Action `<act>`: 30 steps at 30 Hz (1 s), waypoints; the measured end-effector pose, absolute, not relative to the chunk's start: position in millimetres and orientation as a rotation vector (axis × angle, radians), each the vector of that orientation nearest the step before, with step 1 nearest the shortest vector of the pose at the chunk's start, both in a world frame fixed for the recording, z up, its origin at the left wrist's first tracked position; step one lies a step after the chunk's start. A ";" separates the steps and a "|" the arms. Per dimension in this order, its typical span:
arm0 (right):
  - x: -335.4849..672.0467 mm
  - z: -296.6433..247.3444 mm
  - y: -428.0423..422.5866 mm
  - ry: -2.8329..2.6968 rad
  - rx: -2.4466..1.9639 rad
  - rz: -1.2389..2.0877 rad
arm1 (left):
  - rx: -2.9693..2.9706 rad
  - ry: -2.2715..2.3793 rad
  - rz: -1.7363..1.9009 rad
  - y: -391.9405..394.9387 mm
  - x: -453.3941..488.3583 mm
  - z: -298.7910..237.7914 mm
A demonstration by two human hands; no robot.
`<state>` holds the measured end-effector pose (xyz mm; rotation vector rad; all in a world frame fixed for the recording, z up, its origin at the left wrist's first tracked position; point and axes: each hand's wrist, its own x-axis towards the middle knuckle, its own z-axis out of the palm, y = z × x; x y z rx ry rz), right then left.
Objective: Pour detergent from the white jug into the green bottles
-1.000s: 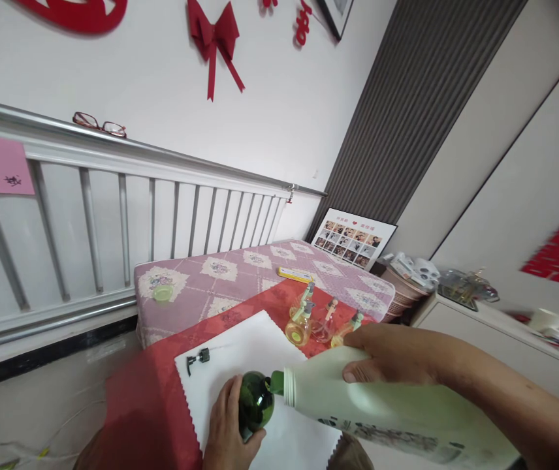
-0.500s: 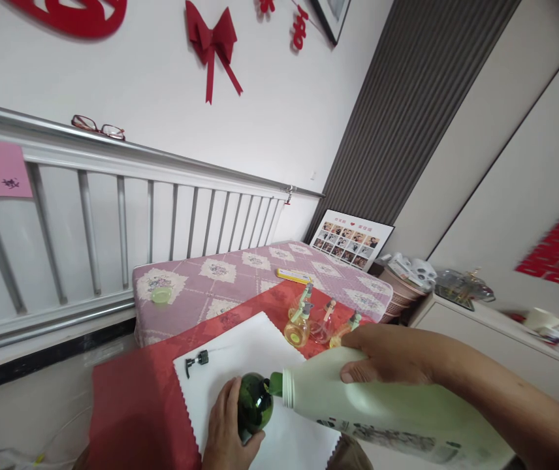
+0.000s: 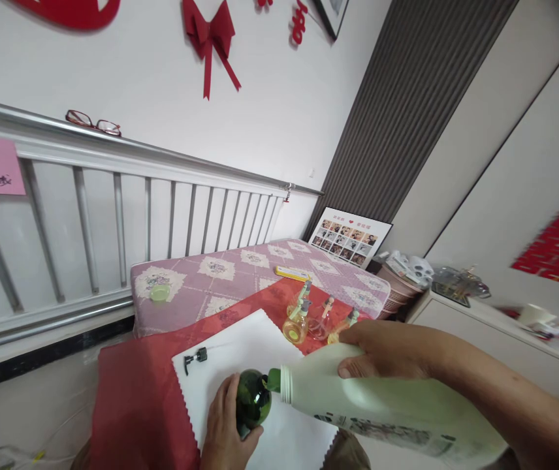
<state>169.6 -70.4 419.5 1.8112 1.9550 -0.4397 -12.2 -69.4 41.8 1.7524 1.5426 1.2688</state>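
Observation:
My left hand [image 3: 228,424] is wrapped round a dark green glossy bottle [image 3: 254,399], steadying it over the white scallop-edged mat [image 3: 240,339]. In my right hand [image 3: 382,349] is a large pale green jug [image 3: 382,405], tipped nearly on its side with its mouth to the left. The jug's green spout [image 3: 273,380] meets the neck of the dark bottle; whether liquid flows cannot be made out. A black pump head [image 3: 194,358] lies on the mat, left of the bottle.
Several clear pump bottles [image 3: 296,326] stand on the red cloth [image 3: 137,378] beyond the mat. A small green dish [image 3: 160,293] and a yellow box [image 3: 292,273] rest on the patterned purple cover [image 3: 240,267]. A white cabinet [image 3: 495,339] is at the right.
Both hands, the dark bottle and the jug keep the same arrangement. The view has shifted slightly, so everything sits a little further left and up.

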 end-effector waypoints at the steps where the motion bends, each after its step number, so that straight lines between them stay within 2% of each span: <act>1: 169.2 419.9 -70.8 1.956 1.811 -0.441 | 1.751 1.540 1.265 -69.5 -12.4 42.0; 30: 173.1 417.7 -66.3 1.963 1.814 -0.453 | 1.769 1.549 1.261 -68.5 -12.5 36.7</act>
